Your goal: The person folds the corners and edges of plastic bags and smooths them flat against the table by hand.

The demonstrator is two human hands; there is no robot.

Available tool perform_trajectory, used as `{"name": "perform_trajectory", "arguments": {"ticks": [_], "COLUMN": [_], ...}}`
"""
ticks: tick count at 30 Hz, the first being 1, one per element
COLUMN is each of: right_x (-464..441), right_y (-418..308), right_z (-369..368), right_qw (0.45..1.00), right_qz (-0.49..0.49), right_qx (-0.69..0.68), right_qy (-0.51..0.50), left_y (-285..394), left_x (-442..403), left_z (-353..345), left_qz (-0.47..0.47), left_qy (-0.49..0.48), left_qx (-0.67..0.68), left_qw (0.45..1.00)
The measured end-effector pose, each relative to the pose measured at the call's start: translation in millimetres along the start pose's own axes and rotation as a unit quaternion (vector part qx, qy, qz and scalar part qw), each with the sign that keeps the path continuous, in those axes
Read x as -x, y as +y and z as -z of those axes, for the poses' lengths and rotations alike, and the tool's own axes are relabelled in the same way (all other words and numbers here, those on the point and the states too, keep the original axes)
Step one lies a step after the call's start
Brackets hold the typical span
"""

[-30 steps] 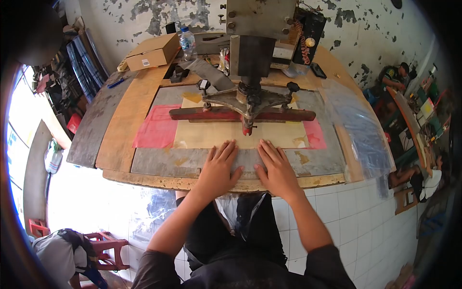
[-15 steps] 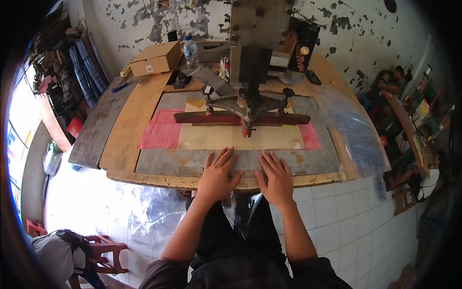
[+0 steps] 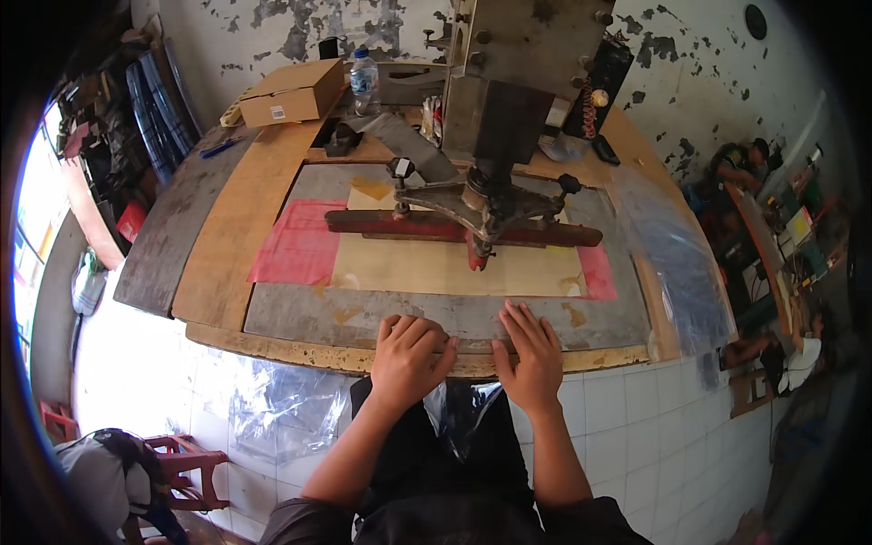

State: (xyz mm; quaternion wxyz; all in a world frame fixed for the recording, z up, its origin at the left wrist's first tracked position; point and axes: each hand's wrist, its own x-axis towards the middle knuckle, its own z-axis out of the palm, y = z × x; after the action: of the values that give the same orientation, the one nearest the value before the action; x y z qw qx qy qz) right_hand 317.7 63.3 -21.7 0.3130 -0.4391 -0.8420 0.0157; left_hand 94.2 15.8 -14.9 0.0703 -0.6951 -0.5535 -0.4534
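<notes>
My left hand (image 3: 409,361) rests at the front edge of the grey work plate (image 3: 300,318), its fingers curled under and the thumb out to the side; nothing shows in it. Flat on the same plate lies my right hand (image 3: 530,363), fingers stretched toward the cream sheet (image 3: 409,277) and holding nothing. Under the cream sheet, pink sheet material (image 3: 295,243) sticks out on the left and right. A long dark-red metal bar (image 3: 545,234) of a press (image 3: 536,64) spans the sheets. Whether it touches them, I cannot tell.
Behind the plate are a cardboard box (image 3: 292,94), a water bottle (image 3: 364,84) and a phone (image 3: 606,151). Clear plastic sheets (image 3: 677,263) drape over the right side. A red stool (image 3: 193,472) stands lower left beside a person (image 3: 100,481). Another person (image 3: 745,163) sits far right.
My left hand has drawn back a little and its fingers have curled. My right hand stays flat. The view has shifted, so the press appears further right.
</notes>
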Motion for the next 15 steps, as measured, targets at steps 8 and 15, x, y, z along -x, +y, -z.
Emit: {"name": "perform_trajectory", "arguments": {"ticks": [8,15], "right_x": [-1.0,-0.5], "right_y": [-0.2,0.4], "right_z": [0.7,0.2], "right_qw": [1.0,1.0], "right_qz": [-0.001,-0.002], "right_qx": [-0.008,-0.005], "right_qy": [0.015,0.014], "left_y": [2.7,2.4], "left_x": [-1.8,-3.6], "left_z": [-0.8,-1.1], "left_qz": [-0.011,-0.001], "left_qy": [0.002,0.003], "left_qx": [-0.003,-0.001], "left_qw": [1.0,1.0]}}
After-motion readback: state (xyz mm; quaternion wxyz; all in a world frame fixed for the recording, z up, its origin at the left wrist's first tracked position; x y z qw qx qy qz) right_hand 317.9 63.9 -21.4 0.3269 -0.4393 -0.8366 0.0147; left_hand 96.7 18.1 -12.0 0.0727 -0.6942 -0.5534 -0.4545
